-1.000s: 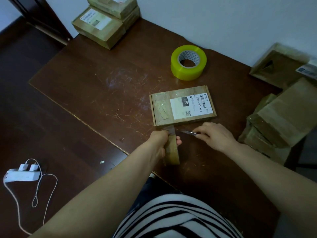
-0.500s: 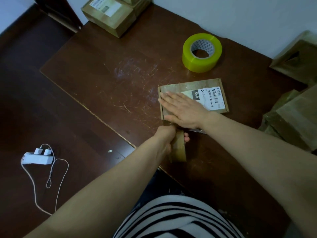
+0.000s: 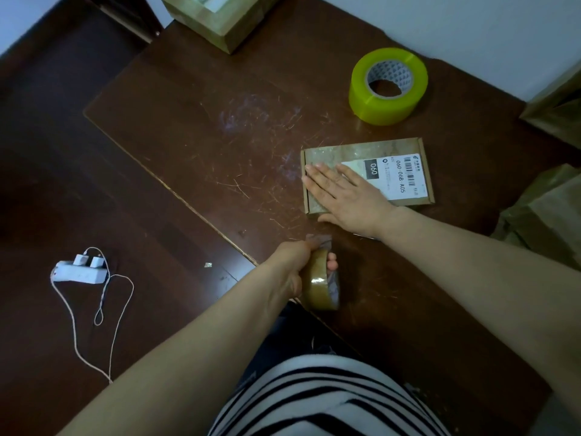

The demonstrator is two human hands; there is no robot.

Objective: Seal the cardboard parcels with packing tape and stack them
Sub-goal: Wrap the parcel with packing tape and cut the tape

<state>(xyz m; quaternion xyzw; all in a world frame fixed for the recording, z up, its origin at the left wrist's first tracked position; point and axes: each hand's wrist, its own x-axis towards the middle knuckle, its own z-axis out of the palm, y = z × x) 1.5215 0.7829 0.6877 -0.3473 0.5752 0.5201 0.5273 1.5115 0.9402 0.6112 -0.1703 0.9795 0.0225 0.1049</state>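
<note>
Nearest, left hand (image 3: 294,265) clamped round the brown roll (image 3: 320,283), now clear of the parcel (image 3: 366,176), loose tape end at the thumb: strip cut a moment ago, by the look of it. Just beyond, right hand (image 3: 342,196) open and flat on the parcel's left end, blade no longer in it, smoothing the tape down. Parcel lying mid-table (image 3: 220,121), label up. Probably sealed; stacking next. Farther off, yellow roll (image 3: 388,86) untouched; boxes (image 3: 217,20) at the far edge.

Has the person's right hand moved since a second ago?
Yes. The right hand has gone from the table edge beside the flat parcel up onto its top, palm flat.
</note>
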